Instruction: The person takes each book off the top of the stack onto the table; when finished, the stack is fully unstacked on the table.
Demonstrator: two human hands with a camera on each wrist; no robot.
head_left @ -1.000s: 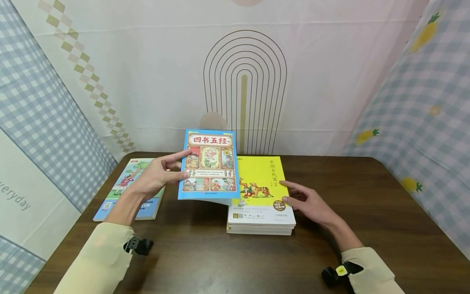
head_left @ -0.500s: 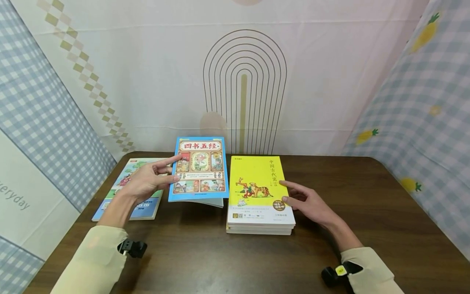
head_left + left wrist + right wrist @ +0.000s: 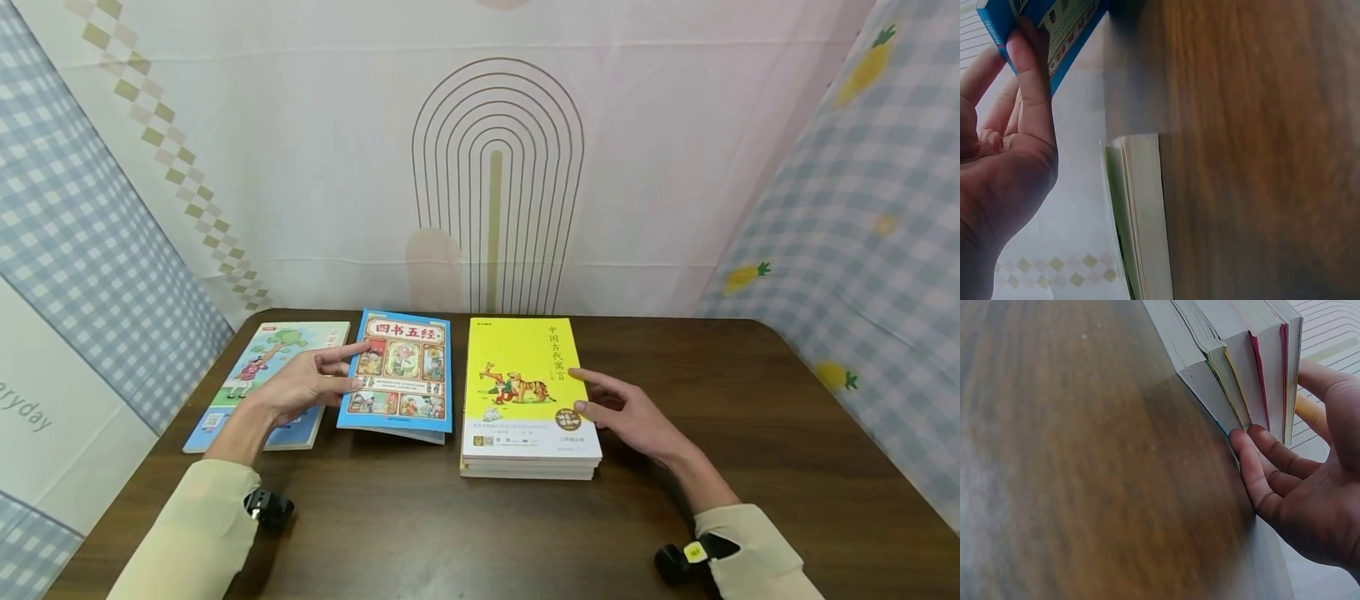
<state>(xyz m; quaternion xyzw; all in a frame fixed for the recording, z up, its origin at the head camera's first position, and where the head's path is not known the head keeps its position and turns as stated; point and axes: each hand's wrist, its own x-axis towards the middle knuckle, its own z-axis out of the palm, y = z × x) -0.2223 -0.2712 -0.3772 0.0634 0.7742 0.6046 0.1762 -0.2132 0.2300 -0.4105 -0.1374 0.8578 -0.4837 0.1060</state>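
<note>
Left hand [image 3: 302, 387] pinching blue book [image 3: 401, 372] “四书五经”; right hand [image 3: 632, 417], fingers loosely spread, touching yellow-topped stack [image 3: 525, 396], “中国古代寓言” uppermost

Mid bk [image 3: 397, 387] bordered blue | R top bk [image 3: 525, 358] covered yellow, banded wht | tbl [image 3: 420, 533] grained brn | R cloth [image 3: 847, 225] checked blue/wht

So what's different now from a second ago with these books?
The left hand, still pinching the blue book, has moved it left, clear of the yellow-topped stack, and lower toward the table. Nothing was let go. The right hand stays at the stack's right edge; the stack and leftmost book haven't moved.
</note>
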